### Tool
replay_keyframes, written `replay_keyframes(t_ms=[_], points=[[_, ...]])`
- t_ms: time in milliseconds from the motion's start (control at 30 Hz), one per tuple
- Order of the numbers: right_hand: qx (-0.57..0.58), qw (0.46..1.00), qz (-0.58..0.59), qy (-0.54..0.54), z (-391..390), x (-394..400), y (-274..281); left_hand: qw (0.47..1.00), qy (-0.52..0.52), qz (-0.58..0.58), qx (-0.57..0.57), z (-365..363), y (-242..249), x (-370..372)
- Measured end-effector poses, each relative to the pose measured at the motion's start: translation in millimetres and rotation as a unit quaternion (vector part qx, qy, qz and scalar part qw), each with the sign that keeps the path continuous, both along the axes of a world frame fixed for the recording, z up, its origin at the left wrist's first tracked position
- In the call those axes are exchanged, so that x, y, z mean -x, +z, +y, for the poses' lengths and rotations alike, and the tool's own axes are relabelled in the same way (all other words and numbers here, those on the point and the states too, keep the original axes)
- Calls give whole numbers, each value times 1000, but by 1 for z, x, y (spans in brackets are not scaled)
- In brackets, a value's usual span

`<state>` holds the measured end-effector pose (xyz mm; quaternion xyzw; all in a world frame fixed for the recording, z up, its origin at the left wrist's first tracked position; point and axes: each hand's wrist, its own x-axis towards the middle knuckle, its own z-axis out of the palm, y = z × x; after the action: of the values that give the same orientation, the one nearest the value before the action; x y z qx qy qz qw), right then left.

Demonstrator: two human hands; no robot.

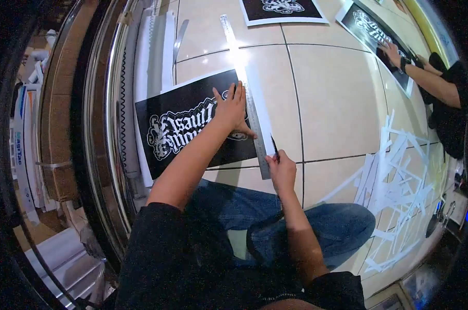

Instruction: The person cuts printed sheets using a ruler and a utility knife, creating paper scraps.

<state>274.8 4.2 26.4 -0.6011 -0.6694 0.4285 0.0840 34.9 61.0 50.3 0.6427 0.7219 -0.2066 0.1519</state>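
Note:
A black print with white gothic lettering (pixel 185 126) and a white border lies on the tiled floor in front of me. Along its right side runs a long metal ruler (pixel 254 121). My left hand (pixel 229 112) is spread flat over the print, its fingertips and thumb reaching the ruler's edge. In my right hand (pixel 283 173) is a slim dark cutter knife (pixel 274 145), gripped beside the lower end of the ruler at the white margin (pixel 265 124). The fingers hide most of the knife's handle.
Another print (pixel 283 10) lies farther ahead. A co-worker's hand (pixel 390 53) rests on a print (pixel 365 28) at the right. A heap of white paper strips (pixel 399 165) covers the floor beside my knee. Metal rails (pixel 111 103) and a cardboard box (pixel 58 113) stand at the left.

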Motion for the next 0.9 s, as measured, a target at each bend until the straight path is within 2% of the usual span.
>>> replay_keyframes(t_ms=[200,267,300,367,500,600,667,900], points=[[-13,999,31,20,4,3,7,999,1,37,21,6,4,-7],[-164,982,90,10,13,12,-4,1000,18,11,-4,4,1,-7],[-163,982,89,17,23,20,1,1000,24,9,-5,2,0,-7],[-159,983,46,77,59,51,16,999,22,2,-25,2,0,-6],[-159,972,-28,168,125,117,-2,999,18,23,14,4,8,-7],[-225,957,-29,183,148,153,-10,1000,13,24,-4,1,-6,-2],[-224,953,-55,195,156,169,-11,1000,7,19,-11,-1,-17,2],[-250,938,-110,211,157,192,-15,1000,5,-15,-14,-6,-7,5]])
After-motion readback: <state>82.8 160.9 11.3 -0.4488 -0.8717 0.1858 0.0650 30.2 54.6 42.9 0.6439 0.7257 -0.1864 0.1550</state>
